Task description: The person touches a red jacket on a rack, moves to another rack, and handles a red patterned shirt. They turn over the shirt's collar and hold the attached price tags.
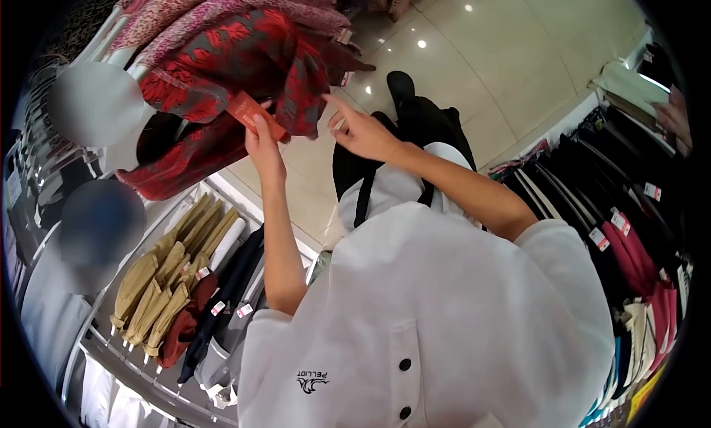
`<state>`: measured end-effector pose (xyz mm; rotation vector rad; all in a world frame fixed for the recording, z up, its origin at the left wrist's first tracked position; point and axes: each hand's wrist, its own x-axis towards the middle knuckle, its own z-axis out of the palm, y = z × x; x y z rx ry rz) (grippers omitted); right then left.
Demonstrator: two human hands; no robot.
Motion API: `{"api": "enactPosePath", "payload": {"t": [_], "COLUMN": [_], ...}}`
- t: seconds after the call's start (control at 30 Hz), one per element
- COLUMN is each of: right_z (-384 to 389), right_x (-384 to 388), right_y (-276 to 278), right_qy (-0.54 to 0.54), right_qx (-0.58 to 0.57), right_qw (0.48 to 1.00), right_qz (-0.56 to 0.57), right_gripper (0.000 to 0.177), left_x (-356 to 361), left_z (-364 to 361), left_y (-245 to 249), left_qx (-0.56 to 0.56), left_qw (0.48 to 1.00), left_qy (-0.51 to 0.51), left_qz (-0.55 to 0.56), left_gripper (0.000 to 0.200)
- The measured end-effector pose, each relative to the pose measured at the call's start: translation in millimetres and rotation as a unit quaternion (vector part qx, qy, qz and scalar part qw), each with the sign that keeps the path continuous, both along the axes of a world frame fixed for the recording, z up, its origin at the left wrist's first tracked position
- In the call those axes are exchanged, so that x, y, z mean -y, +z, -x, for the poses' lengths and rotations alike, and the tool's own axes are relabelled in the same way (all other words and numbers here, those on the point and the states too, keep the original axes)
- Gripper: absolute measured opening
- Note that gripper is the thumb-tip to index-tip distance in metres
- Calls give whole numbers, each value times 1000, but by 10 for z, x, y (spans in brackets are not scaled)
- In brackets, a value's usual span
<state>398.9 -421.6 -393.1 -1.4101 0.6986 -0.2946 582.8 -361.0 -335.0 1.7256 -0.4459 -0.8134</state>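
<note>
- Our white shirt [452,302] was nearest to us. It filled the bottom middle of the frame.
- Our left hand [264,142] was in the upper left part of the frame. It pinched a red card [243,107], with the thumb on top.
- Our right hand [364,136] was above the middle of the frame. Its fingers were a bit bent and spread apart, and we saw nothing in them. One fingertip was right by the edge of the red and grey cloth [211,69], but we could not tell if it touched.
- That cloth drooped in the upper left of the frame, behind the card.
- We could not see if the card was tied to the cloth. If it was, a hard tug could rip the card or make a hole in the cloth.
- If the card was loose, a weak pinch could let it drop onto the shiny floor [481,69].
- We could not see well what held the cloth up. A pull on one side could make it slide down in a heap.
- Pink cloth [215,21] hung just beside it at the top left, so the two could get tangled if we yanked.
- A black shoe [401,88] was at the top middle. If the cloth fell near it, we might step on it and make it dirty.
</note>
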Motion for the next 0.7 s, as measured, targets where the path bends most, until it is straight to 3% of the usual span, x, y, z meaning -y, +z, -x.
{"api": "enactPosePath", "payload": {"t": [0.1,0.17,0.37,0.47,0.57,0.6,0.63,0.7], "right_z": [194,355,403,173,-144,-235,-302,-408], "right_x": [-54,10,450,574,702,679,637,592], "right_y": [-521,-858,-1880,-2439,-2665,-2750,-2860,-3046], "right_qy": [-89,-113,-74,-103,-55,-38,1,82], "right_qx": [6,-83,-169,-135,-82,-113,-100,-74], "right_qw": [995,989,982,985,992,993,994,981], "right_qz": [38,42,35,7,-82,0,-54,-161], "right_gripper": [54,38,45,54,60,53,48,39], "left_x": [15,48,26,-2,-142,-130,-151,-113], "left_z": [-194,-283,-317,-243,-316,-261,-279,-267], "left_y": [-129,-90,116,166,127,142,174,91], "left_qx": [4,-9,-6,30,64,90,44,58], "left_qw": [999,998,997,997,997,996,999,994], "left_qy": [20,10,-20,1,13,25,22,74], "left_qz": [26,66,80,76,33,10,23,49], "left_gripper": [40,39,40,40,40,39,39,39]}}
